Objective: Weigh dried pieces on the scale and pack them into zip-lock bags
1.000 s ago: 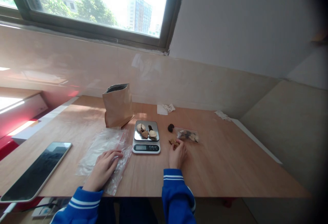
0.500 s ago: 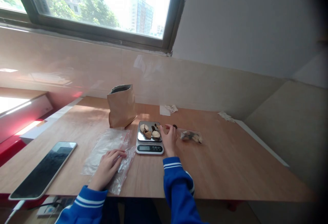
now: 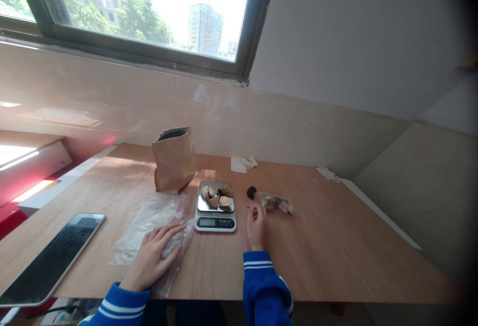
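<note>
A small digital scale [image 3: 215,222] stands on the wooden table [image 3: 321,246] with several pale and brown pieces [image 3: 216,197] on its metal pan. My right hand [image 3: 256,225] hovers just right of the scale, fingers loosely curled, and I see nothing in it. My left hand [image 3: 154,255] lies flat on a pile of clear zip bags [image 3: 149,216] to the scale's left. A dark round lump [image 3: 251,192] and a small clear bag with pieces inside [image 3: 277,202] lie beyond my right hand.
An open brown paper bag [image 3: 174,159] stands behind the scale. A tablet with a dark screen [image 3: 52,257] lies at the table's left front. Crumpled white paper [image 3: 242,163] and another scrap [image 3: 327,172] sit by the tiled wall. A window is above.
My right hand went from the loose brown pieces on the table to the scale's pan, then drew back toward me. The pan holds more pieces now. The left hand stays on the bags.
</note>
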Motion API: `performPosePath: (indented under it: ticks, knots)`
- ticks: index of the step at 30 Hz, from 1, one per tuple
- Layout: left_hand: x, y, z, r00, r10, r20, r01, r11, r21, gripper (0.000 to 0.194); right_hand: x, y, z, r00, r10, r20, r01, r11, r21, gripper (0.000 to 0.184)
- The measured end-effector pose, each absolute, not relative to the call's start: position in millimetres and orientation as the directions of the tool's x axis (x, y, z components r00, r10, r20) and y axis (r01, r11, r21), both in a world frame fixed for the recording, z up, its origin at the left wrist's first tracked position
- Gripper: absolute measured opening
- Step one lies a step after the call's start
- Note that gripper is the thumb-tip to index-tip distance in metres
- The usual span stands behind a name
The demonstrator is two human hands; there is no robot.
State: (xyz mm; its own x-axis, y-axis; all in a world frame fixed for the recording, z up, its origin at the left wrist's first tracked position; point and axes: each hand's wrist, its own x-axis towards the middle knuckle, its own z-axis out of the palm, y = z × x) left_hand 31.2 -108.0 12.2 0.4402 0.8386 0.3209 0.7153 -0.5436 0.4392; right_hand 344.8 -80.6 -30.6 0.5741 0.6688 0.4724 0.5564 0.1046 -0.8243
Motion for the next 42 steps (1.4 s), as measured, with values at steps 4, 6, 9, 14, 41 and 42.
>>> performPosePath:
  ticks: [4,6,9,14,41,42]
  knots:
    - [31,-110,12,0.5,0.811,0.303,0.732,-0.583,0.352,0.047,341,-80,-32,0.552,0.696,0.46,0.557,0.103,-0.824,0.033]
    - [31,-109,10,0.497,0.819,0.287,0.749,-0.572,0.334,0.047,341,-79,-33,0.55,0.699,0.456,0.548,0.11,-0.829,0.033]
    - [31,-106,6,0.491,0.82,0.294,0.763,-0.568,0.309,0.041,342,-80,-32,0.562,0.694,0.449,0.523,0.122,-0.843,0.032]
    - [29,-104,1,0.491,0.771,0.405,0.759,-0.607,0.236,0.033,341,-81,-28,0.575,0.693,0.436,0.477,0.149,-0.866,0.03]
    - [38,-116,11,-0.119,0.307,0.944,0.62,-0.72,0.312,0.026,289,-107,20,0.335,0.831,0.445,0.269,0.368,-0.89,0.034]
    - [45,-115,14,-0.145,0.321,0.936,0.602,-0.722,0.341,0.024,279,-112,27,0.247,0.868,0.431,0.235,0.377,-0.896,0.033]
